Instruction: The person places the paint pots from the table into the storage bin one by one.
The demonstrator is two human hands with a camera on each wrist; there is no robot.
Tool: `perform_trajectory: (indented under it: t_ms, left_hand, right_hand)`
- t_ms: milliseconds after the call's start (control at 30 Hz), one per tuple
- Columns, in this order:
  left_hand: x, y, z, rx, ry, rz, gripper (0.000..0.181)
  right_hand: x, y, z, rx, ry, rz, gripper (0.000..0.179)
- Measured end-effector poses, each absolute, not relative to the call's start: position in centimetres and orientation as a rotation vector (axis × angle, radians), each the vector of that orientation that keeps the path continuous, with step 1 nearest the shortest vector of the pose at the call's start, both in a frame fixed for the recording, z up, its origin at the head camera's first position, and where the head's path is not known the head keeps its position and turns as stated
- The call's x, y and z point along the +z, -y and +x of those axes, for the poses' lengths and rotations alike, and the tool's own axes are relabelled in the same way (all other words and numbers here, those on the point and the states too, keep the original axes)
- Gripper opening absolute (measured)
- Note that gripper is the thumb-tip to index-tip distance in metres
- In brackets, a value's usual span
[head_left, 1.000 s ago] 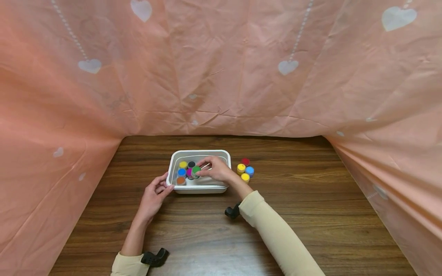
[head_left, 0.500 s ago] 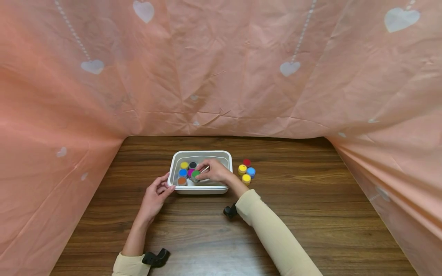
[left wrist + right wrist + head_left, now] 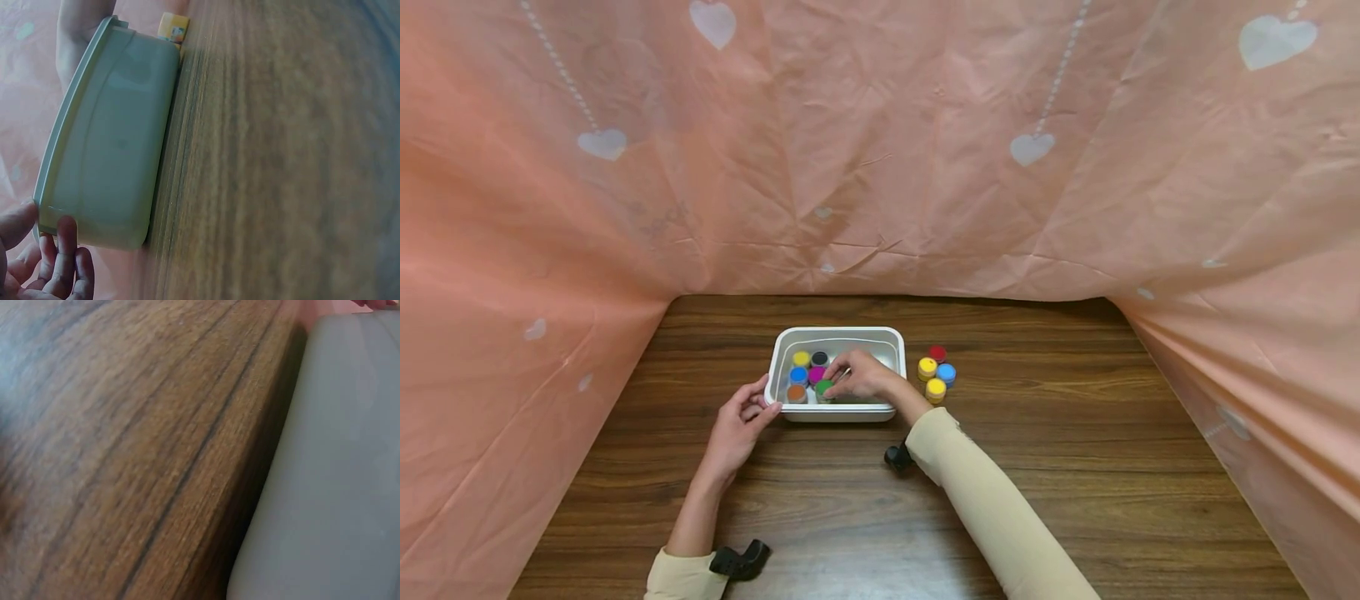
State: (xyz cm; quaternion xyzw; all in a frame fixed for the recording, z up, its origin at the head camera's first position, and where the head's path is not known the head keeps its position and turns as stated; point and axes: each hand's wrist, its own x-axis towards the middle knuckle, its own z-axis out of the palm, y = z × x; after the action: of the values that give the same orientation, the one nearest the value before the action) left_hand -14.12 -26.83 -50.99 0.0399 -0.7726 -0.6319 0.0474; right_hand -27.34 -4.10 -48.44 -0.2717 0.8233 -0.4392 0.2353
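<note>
A white plastic tub (image 3: 838,409) stands on the table, holding several small paint pots. My left hand (image 3: 737,427) grips its near left corner; in the left wrist view the thumb lies at the rim and the fingers (image 3: 66,250) curl against the outer wall. Reaching in from the right, my right hand (image 3: 862,377) pinches a green-lidded paint pot (image 3: 823,389) low inside the tub. Around that pot are an orange pot (image 3: 797,392), a blue pot (image 3: 798,375), a magenta pot (image 3: 817,376), a yellow pot (image 3: 801,358) and a black pot (image 3: 819,358).
Right of the tub, outside it, are a red pot (image 3: 937,354), a light-blue pot (image 3: 946,374) and yellow pots (image 3: 936,389). A wooden table (image 3: 1045,467) lies underneath. Pink curtains (image 3: 880,167) hang behind and at both sides.
My right hand has lowered the green-lidded pot and brought it slightly nearer, to the tub's near side beside the orange pot. The left hand keeps its grip on the corner.
</note>
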Motion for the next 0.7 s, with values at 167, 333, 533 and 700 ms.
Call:
perform_trajectory:
  t_ms: [167,333,533,700]
  left_hand:
    - [-51.06,26.85,-14.16,-1.917,2.355,0.127,0.057]
    - [-51.12,26.91,-14.28,-1.912,2.360,0.124,0.056]
    - [-51.19,26.89,-14.23,-1.918,2.357,0.128,0.057]
    - [-51.18,26.86,-14.20,-1.918,2.360,0.124,0.057]
  right_hand:
    - [-48.59,4.30,-27.40,-1.177,-2.267,-0.741,0.022]
    - [-48.57,4.30,-27.46,-1.140,-2.287,-0.731,0.022]
    - [-48.69,4.41,-27.46,-1.137,-2.289,-0.706,0.024]
    - [-48.78,4.47,-27.41,-1.120,-2.311,-0.680,0.026]
